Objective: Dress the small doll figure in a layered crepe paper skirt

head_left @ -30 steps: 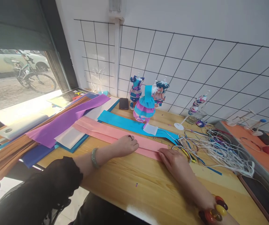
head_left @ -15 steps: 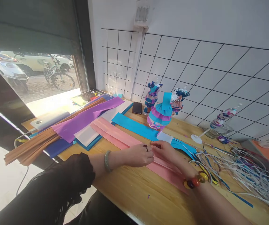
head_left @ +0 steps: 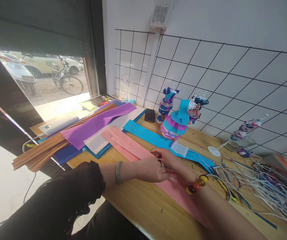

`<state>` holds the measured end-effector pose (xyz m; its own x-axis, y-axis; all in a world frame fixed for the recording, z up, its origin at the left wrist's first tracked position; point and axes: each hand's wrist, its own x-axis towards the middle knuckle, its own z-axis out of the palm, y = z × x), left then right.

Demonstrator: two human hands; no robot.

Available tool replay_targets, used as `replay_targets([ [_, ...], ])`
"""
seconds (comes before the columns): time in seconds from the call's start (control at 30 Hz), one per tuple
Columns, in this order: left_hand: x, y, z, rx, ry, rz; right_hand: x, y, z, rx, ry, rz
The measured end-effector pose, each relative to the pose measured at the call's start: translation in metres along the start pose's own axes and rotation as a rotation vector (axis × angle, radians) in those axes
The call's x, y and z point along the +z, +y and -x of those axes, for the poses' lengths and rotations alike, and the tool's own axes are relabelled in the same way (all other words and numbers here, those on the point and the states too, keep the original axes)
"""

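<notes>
A long pink paper strip (head_left: 130,148), doubled lengthwise along part of it, runs diagonally across the wooden table. My left hand (head_left: 152,170) lies over its middle with the fingers curled down onto the paper. Close against it, my right hand (head_left: 167,159) comes in from the other side, its fingers bent over the same strip. The two hands overlap, so the fingertips and the bit of paper between them are partly hidden. Just beyond, a bright blue paper strip (head_left: 146,134) lies flat with a small white piece (head_left: 180,149) on it.
Purple paper (head_left: 100,121), brown pleated paper (head_left: 45,150) and white sheets (head_left: 99,140) are stacked at left. Behind stand a blue-and-purple ruffled dress form (head_left: 175,123), other small forms and a phone (head_left: 150,115). Tangled cords (head_left: 266,190) cover the right side; a wire grid (head_left: 201,66) lines the wall.
My right hand has shifted left, nearer my body, along the strip and now overlaps my left hand more. The whole view has swung slightly, so things appear further right.
</notes>
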<state>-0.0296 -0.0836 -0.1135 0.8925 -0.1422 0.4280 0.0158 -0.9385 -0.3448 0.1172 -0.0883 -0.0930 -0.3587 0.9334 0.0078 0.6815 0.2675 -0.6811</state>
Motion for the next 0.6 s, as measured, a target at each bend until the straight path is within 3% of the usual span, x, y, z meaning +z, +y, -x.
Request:
replay_targets([
  [0.13,-0.002,0.0,-0.001,-0.022,-0.006,0.001,-0.007,-0.001,0.004,-0.024,-0.046,-0.03],
  [0.37,-0.014,-0.014,-0.005,-0.063,0.08,0.046,-0.028,0.003,0.019,-0.01,0.174,-0.028],
  [0.47,-0.01,-0.023,0.0,-0.271,0.113,0.085,-0.034,0.006,0.024,0.009,0.244,-0.02],
  [0.6,-0.003,-0.034,0.006,-0.647,0.129,0.124,-0.035,0.008,0.023,0.02,0.32,-0.004],
])
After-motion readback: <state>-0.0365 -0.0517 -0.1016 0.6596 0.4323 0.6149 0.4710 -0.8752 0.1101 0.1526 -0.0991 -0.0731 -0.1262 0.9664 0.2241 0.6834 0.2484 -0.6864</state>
